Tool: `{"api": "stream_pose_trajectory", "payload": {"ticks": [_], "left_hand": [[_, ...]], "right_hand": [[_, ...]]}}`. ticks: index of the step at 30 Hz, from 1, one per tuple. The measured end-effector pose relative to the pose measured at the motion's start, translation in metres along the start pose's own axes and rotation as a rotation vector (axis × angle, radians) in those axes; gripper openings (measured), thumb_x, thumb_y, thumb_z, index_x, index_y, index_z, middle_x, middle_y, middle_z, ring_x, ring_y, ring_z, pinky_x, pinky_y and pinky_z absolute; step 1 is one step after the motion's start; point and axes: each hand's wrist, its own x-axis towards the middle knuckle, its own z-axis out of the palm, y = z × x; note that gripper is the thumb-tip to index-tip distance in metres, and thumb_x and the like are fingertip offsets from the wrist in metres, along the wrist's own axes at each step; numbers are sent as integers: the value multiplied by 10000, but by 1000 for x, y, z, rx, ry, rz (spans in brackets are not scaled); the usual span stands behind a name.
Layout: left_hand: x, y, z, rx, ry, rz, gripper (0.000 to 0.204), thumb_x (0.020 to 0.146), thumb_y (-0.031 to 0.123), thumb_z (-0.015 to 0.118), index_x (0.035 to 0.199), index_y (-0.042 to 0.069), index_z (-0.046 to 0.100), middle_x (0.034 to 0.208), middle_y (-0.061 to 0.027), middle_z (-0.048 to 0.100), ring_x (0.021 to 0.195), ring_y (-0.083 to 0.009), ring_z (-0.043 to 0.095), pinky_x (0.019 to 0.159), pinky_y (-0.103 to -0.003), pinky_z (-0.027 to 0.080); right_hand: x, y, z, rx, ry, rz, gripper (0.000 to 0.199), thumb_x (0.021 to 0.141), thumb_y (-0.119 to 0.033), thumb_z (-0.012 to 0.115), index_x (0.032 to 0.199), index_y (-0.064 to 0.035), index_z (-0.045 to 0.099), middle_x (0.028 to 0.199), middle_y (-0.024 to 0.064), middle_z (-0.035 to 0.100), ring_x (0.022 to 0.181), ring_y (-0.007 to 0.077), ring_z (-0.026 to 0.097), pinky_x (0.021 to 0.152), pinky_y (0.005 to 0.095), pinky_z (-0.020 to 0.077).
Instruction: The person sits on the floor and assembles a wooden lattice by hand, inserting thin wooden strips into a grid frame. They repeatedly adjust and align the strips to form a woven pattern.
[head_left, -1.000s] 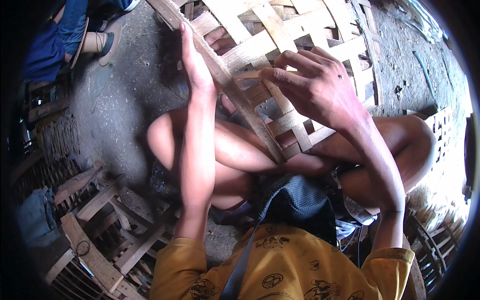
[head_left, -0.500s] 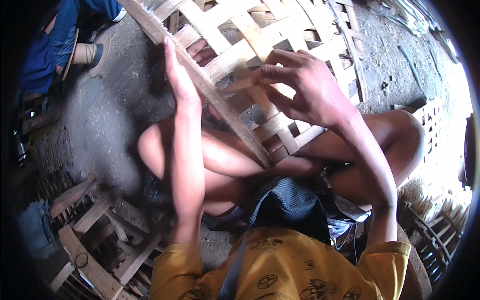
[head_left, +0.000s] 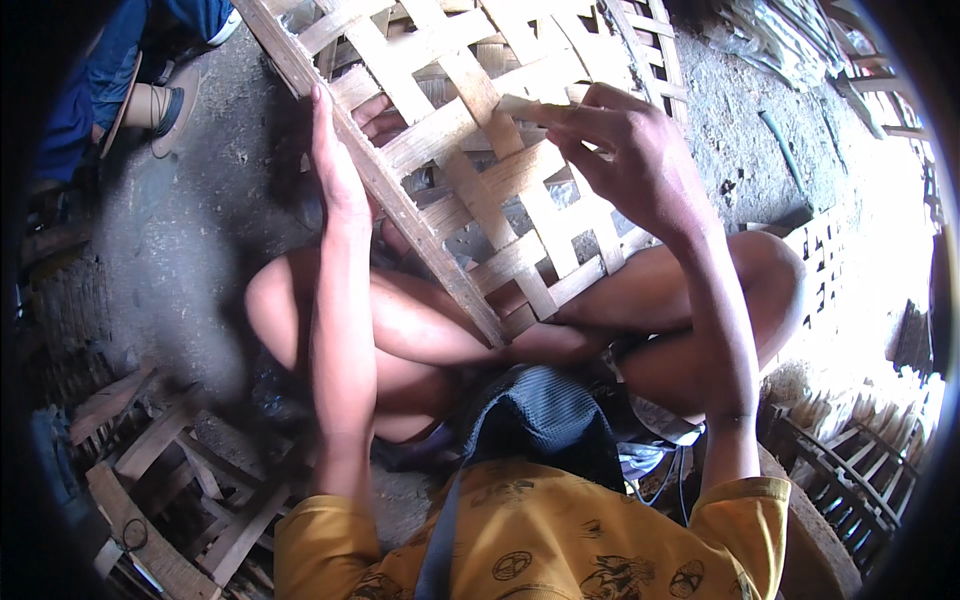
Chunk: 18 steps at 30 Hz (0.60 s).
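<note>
- Woven bamboo panel (head_left: pixel 470 170) stands tilted across the person's bent knees, far edge running out of the top of the view, near corner resting down by the shins.
- Left hand (head_left: pixel 335 170) lies flat and open against the thick edge strip (head_left: pixel 400 200) on the panel's left side, fingers straight and pointing far. It wraps nothing; it only braces.
- Right hand (head_left: pixel 635 160) pinches the loose end of a flat bamboo strip (head_left: pixel 530 108) between thumb and fingertips, narrow grip, above the upper middle of the weave.
- To do this step well, in my view:
  - Keep the left palm pressing on the edge strip so the frame cannot twist while the strip goes in.
  - Hold the strip flat, in line with its row; a twisted strip is likely to split.
  - Feed it over one crossing strip and under the next, then press it tight against the neighbouring row so the gaps stay even.
  - Hold close to the tip for control and bend gently.
- Risks: the panel slipping off the knees, splinters on bare fingers.
- Around them: rough concrete floor (head_left: pixel 200 240), more woven panels (head_left: pixel 150 480) stacked near left and lattice pieces (head_left: pixel 850 470) near right. Another person's leg in blue trousers (head_left: pixel 90 90) with a sandal sits far left, well apart.
</note>
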Motion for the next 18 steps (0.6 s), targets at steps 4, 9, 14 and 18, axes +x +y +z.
{"api": "stream_pose_trajectory", "payload": {"ticks": [4,9,14,18], "left_hand": [[-2,0,-5,-48,16,-34,799,1031,667,452,1530,44,407,1187,-181,672,1095,-266,620,922,-415,506],[5,-5,-6,-62,-10,-25,774,1016,680,475,1500,76,457,1170,-173,689,1026,-235,645,857,-382,507],[5,-9,-11,-69,14,-27,766,997,696,502,1451,80,505,1139,-161,692,963,-235,662,828,-377,515],[6,-11,-9,-81,38,-40,794,982,712,514,1455,74,506,1138,-160,682,987,-253,652,844,-387,511]], "right_hand": [[-4,7,-15,36,-114,-77,225,912,-122,750,1132,-136,796,854,92,671,756,268,690,694,393,552],[3,2,-17,22,112,24,281,928,-104,736,1198,-164,790,782,85,619,674,240,627,656,378,520],[-1,-5,-10,38,-51,5,261,914,-123,716,1165,-136,788,871,119,710,767,304,698,702,418,547],[-5,-10,-23,29,-64,77,272,911,-116,700,1170,-130,784,909,128,731,806,313,718,721,410,564]]}}
